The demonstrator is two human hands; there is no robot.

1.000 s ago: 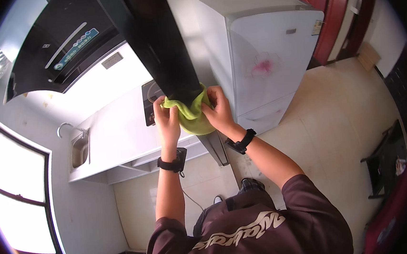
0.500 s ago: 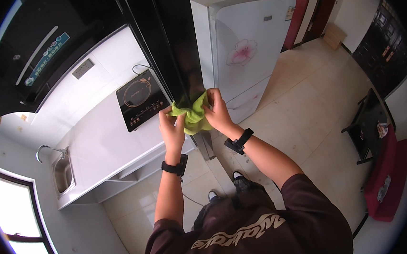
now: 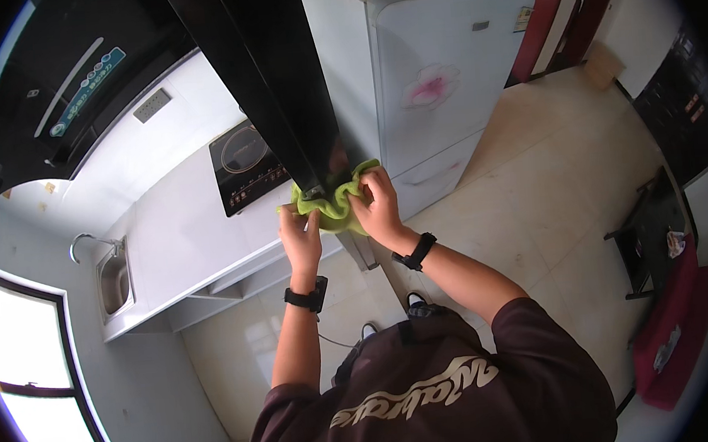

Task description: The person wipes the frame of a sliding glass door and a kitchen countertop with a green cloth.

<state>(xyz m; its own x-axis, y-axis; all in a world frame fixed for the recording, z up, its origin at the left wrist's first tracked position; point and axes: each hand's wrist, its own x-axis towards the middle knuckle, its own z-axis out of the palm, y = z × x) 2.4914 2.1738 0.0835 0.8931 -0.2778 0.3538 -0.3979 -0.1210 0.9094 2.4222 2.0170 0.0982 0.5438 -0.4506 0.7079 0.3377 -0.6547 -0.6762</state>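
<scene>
Both my hands grip a bunched green cloth (image 3: pixel 338 207) at the edge of a tall glossy black panel (image 3: pixel 272 78) in front of me. The cloth wraps around the panel's edge. My left hand (image 3: pixel 298 232) pinches its left end, on the counter side. Its right end is in the fingers of my right hand (image 3: pixel 379 206), on the refrigerator side. Parts of my fingertips are hidden in the folds. Each wrist wears a black strap.
To the left, a white counter (image 3: pixel 176 227) carries a black induction cooktop (image 3: pixel 243 167) and a steel sink (image 3: pixel 114 281) with a faucet. A range hood (image 3: pixel 68 69) hangs above. On the right stand a white refrigerator (image 3: pixel 446 72), a black table (image 3: pixel 646 231) and a red sofa (image 3: pixel 678 328).
The view has tilted slightly, and the black panel now covers more of the cooktop. My hands stay on the cloth, which is spread wider around the panel's edge.
</scene>
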